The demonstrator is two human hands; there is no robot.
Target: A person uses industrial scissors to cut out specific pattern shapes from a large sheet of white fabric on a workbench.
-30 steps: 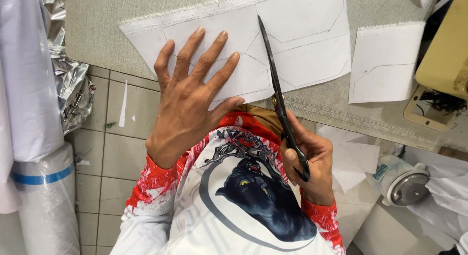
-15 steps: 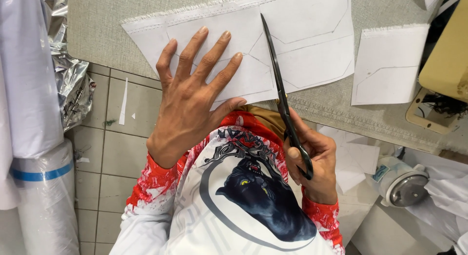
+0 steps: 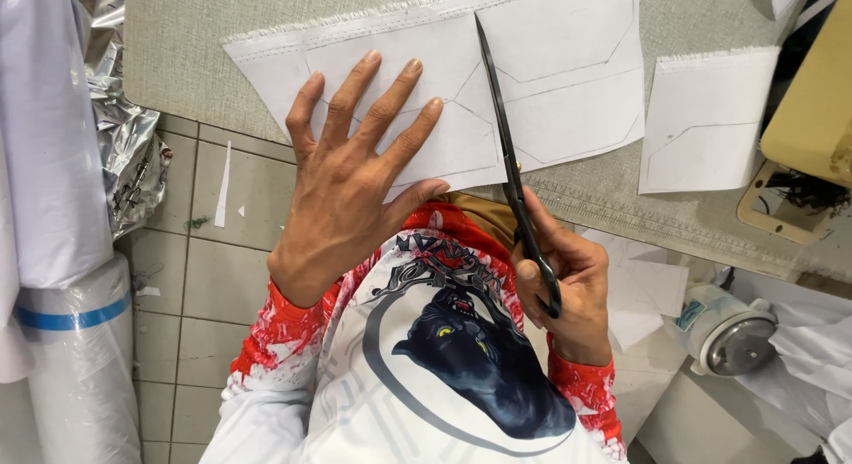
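A person's left hand [image 3: 355, 180] lies flat with fingers spread, grasping nothing, on a sheet of white fabric [image 3: 550, 82] marked with pencilled pattern outlines, apparently to keep the cloth from sliding on the grey textile-covered surface [image 3: 195, 47]. The right hand [image 3: 559, 278], its grip closed through the handles, holds long black scissors [image 3: 510, 162]; the handles sit at the near edge of the surface, just over the person's printed shirt, and the blades reach away from that grip across the fabric. The scissors' long axis runs nearly straight away from the body, tilted slightly to the person's left, with the tip resting near the sheet's far edge. The blades look pressed together, or very nearly so, lying along a drawn line between two outlined shapes. The flattened hand sits just left of the blades, close enough to steady the cloth beside them. To the right of the grip, well apart, lies a smaller white marked piece [image 3: 701, 118]. Rolls of white material [image 3: 62, 340] stand on the tiled floor [image 3: 204, 269] to the left.
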